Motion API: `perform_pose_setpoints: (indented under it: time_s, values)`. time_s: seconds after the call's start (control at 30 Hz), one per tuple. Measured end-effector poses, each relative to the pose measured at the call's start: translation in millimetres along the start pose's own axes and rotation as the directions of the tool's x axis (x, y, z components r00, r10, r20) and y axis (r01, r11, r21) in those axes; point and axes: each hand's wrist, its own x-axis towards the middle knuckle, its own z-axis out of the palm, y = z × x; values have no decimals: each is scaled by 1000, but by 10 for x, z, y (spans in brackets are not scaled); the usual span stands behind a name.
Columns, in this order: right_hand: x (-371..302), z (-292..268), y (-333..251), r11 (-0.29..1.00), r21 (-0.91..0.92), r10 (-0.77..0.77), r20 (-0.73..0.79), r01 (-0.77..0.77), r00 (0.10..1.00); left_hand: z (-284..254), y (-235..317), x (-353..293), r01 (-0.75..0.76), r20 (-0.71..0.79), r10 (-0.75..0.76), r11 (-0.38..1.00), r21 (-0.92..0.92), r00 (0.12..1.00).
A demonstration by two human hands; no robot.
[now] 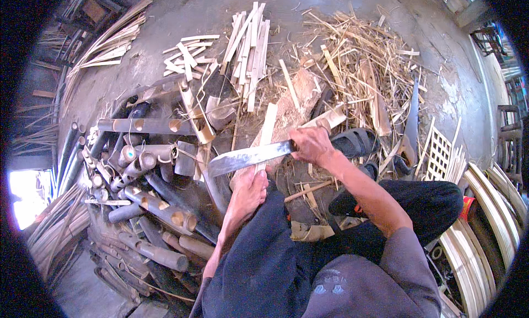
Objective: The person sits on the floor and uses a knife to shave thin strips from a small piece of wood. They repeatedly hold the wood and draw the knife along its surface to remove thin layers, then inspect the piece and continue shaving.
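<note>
My right hand (312,146) is closed round the handle of a large broad-bladed knife (248,157). Its blade points left and lies across a pale bamboo strip (268,122). The lower end of that strip is pinched in my left hand (249,193), just below the blade, beside my dark-trousered knee. Behind the strip lies a rough wooden block (300,92) with a chopped, pale surface. A split bamboo piece (332,117) rests just beyond my right hand, near my sandalled foot (352,143).
Cut bamboo tubes (160,208) are heaped on my left. Pale strips (245,48) lie in piles ahead, next to a mound of shavings (363,59). A handsaw (410,119) lies to the right, near a woven lattice (438,155) and bundled long strips (468,263).
</note>
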Motion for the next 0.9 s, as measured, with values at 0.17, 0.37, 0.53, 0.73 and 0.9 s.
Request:
perform_pose_setpoints:
  time_s: [0.17,0.37,0.53,0.73,0.9]
  values:
    - [-231,-190,1160,592,240,769,119,-769,629,-443,-386,-508,-465,9,499,802,375,867]
    - [-562,647,-343,404,500,474,601,-766,643,-227,-79,270,-601,-312,583,798,47,750]
    - [-1033,1293,165,202,579,740,438,-790,510,-362,158,739,-634,-360,525,689,-352,771]
    - [-157,144,-382,341,806,626,188,-483,757,-442,-56,817,-637,-528,467,745,-196,709]
    - [272,561,-411,490,867,539,-220,-91,813,-456,-118,797,-655,-547,589,749,95,594]
